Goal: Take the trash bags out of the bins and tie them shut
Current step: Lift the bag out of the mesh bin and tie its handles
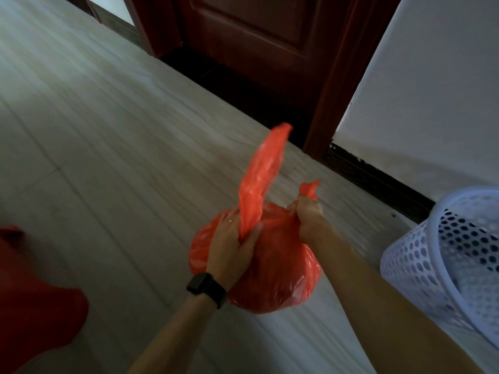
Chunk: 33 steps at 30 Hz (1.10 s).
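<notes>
A full red trash bag point(272, 273) hangs above the pale floor, out of its bin. My left hand point(232, 244), with a black watch on the wrist, grips the base of one long handle strip that stands up from the bag's top. My right hand point(307, 214) grips the other handle, whose short end pokes out above my fist. The two handles are pulled apart over the bag's top. A white perforated bin point(421, 255) leans at the right, close to my right forearm.
A dark red wooden door and frame point(272, 49) stand ahead, with a white wall point(432, 90) and dark skirting to its right. Red fabric point(32, 306) fills the lower left corner. Pale tiled floor point(94, 157) stretches to the left.
</notes>
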Each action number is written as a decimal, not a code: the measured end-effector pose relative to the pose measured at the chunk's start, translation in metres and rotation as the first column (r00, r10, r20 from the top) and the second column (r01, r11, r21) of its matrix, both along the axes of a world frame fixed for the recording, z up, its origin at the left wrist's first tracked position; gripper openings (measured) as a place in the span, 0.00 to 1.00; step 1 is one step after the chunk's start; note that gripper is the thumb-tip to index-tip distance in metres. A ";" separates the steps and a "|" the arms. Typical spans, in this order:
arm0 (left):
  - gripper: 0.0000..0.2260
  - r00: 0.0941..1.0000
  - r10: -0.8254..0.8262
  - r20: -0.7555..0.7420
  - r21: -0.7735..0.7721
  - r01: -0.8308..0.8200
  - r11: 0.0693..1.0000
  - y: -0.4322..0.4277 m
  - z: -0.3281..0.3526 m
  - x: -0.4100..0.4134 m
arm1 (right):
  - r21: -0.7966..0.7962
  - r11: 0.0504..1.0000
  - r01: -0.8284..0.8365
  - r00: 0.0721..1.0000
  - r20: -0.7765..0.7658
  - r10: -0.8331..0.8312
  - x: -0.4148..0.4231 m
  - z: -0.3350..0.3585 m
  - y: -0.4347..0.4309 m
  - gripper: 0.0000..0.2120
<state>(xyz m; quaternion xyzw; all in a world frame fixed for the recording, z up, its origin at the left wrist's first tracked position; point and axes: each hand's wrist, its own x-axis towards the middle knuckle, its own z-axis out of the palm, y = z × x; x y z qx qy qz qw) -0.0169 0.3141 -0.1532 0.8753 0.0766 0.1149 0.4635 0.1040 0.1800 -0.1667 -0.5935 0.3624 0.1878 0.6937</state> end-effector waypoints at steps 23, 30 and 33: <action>0.21 0.943 0.293 -0.158 -0.059 -0.306 0.950 -0.015 -0.007 0.027 | -0.546 0.837 -0.046 0.877 0.379 0.295 -0.077 0.006 0.006 0.26; 0.17 0.963 0.167 -0.210 -0.649 -0.265 0.713 -0.020 0.015 0.033 | -0.616 0.755 -0.225 0.914 0.134 0.382 -0.045 0.006 0.012 0.25; 0.14 0.949 0.161 -0.270 -0.818 -0.315 0.481 -0.021 0.019 0.039 | -0.651 0.663 -0.369 0.855 0.042 0.517 -0.031 0.008 0.010 0.23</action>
